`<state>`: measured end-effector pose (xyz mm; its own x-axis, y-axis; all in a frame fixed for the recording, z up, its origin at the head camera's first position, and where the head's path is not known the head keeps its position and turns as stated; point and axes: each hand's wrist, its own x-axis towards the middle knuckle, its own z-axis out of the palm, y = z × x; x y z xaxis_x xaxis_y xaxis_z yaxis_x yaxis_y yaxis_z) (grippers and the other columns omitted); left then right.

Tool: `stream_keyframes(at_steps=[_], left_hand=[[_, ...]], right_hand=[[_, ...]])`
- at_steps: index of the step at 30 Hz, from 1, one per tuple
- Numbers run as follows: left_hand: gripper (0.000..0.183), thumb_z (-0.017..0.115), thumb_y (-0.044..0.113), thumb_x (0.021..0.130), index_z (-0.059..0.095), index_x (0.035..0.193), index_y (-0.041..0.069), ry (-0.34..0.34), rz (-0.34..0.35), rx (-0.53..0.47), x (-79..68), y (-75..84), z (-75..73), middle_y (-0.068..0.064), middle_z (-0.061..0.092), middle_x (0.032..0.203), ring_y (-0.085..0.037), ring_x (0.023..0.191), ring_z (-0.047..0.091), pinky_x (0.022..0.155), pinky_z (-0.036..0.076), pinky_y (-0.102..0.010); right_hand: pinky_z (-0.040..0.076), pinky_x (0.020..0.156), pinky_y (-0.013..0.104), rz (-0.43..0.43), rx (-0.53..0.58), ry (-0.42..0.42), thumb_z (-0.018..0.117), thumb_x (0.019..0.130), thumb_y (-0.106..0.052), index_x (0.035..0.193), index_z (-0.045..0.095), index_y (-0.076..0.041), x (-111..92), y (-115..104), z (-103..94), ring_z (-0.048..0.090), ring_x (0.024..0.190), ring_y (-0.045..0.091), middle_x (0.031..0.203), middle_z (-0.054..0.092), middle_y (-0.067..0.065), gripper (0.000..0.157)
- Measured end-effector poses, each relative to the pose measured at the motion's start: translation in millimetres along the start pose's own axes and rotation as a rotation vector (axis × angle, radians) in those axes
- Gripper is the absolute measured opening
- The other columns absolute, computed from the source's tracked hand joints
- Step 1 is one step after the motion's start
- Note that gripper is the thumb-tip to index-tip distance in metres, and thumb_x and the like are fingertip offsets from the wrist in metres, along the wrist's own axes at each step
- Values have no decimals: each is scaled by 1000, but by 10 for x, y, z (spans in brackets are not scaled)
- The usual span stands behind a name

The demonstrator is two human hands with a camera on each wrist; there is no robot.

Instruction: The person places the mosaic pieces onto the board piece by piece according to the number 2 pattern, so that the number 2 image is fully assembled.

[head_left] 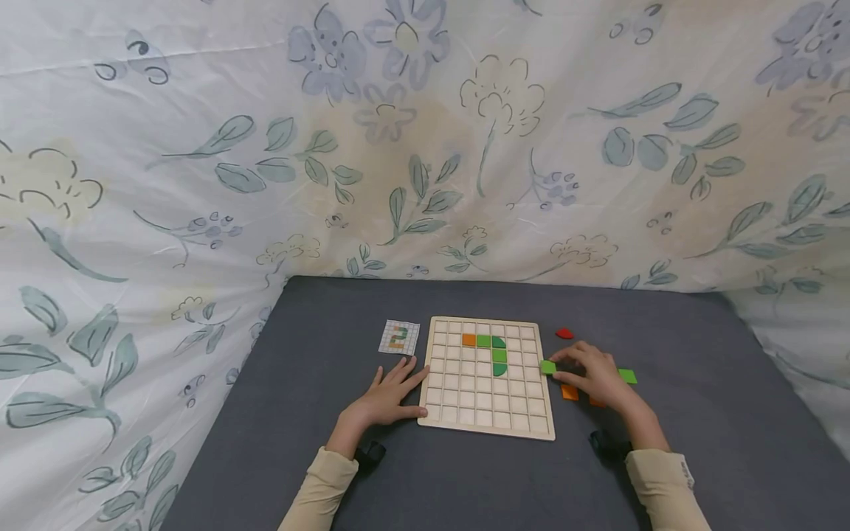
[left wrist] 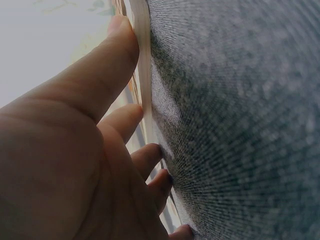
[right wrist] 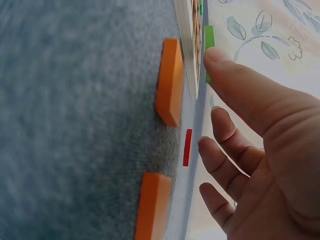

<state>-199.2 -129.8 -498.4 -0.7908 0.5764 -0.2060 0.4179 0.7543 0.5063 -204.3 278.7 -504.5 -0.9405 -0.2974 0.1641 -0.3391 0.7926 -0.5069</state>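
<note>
A wooden grid board [head_left: 458, 413] lies on the dark cloth. In its upper part sit an orange square tile [head_left: 469, 340], light green square tiles [head_left: 484, 341] and dark green rounded tiles [head_left: 499, 369]. My right hand [head_left: 594, 372] pinches a light green square tile [head_left: 547, 367] at the board's right edge, slightly raised; the right wrist view shows this green tile [right wrist: 209, 37] by the thumb. With fingers spread, my left hand [head_left: 387, 398] rests at the board's left edge, its thumb [left wrist: 117, 55] touching the rim.
A small pattern card [head_left: 399, 337] with a coloured figure lies left of the board. Under and around my right hand are orange tiles [head_left: 569, 392], a red piece [head_left: 564, 333] and another light green tile [head_left: 627, 376]. A floral curtain [head_left: 425, 147] hangs behind the table.
</note>
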Motion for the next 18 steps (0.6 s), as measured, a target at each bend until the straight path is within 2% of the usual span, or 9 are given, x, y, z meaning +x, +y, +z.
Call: stream_keyframes(at_steps=[8, 18], left_hand=[[76, 57, 48, 87, 22, 149, 20, -8, -5, 1, -3, 6, -14, -12, 11, 155, -31, 143, 3, 109, -1, -63], [76, 58, 47, 87, 23, 149, 18, -10, 9, 12, 6, -7, -10, -14, 12, 155, -32, 143, 5, 108, 1, -64]], right_hand=[[27, 80, 49, 2, -8, 20, 73, 80, -25, 103, 67, -19, 46, -45, 65, 51, 84, 21, 95, 56, 4, 24], [26, 83, 51, -53, 37, 33, 75, 79, -24, 103, 68, -19, 97, -216, 126, 52, 85, 22, 95, 57, 4, 25]])
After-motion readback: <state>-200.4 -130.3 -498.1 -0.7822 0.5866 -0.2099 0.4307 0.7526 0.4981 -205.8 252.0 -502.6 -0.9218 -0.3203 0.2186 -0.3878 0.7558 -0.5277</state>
